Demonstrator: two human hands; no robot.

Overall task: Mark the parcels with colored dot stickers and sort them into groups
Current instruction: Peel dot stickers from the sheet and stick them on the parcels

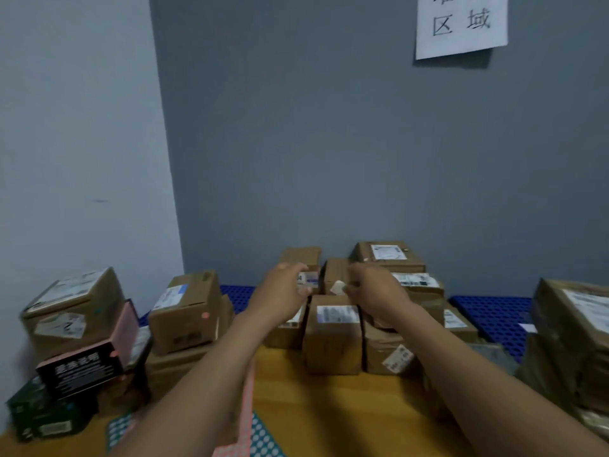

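Several brown cardboard parcels with white labels are piled on the wooden table (pixel 329 400) against the grey wall. Both my arms reach out to the top of the middle pile. My left hand (pixel 284 290) curls its fingers around a small labelled parcel (pixel 309 279). My right hand (pixel 375 285) has its fingertips closed on the front of the small brown parcel (pixel 333 271) beside it, at a pale patch. Dot sticker sheets lie at the table's near edge: a teal one (pixel 262 437), a pink one (pixel 247 404) and another teal one (pixel 119 429), partly hidden by my left forearm.
On the left stand a stack of parcels (pixel 184 311), a large brown box (pixel 72 308) and black and pink cartons (pixel 79 371). More big parcels (pixel 573 324) sit at the right edge. Blue perforated pallets (pixel 494 315) lie behind. A paper sign (pixel 461 24) hangs on the wall.
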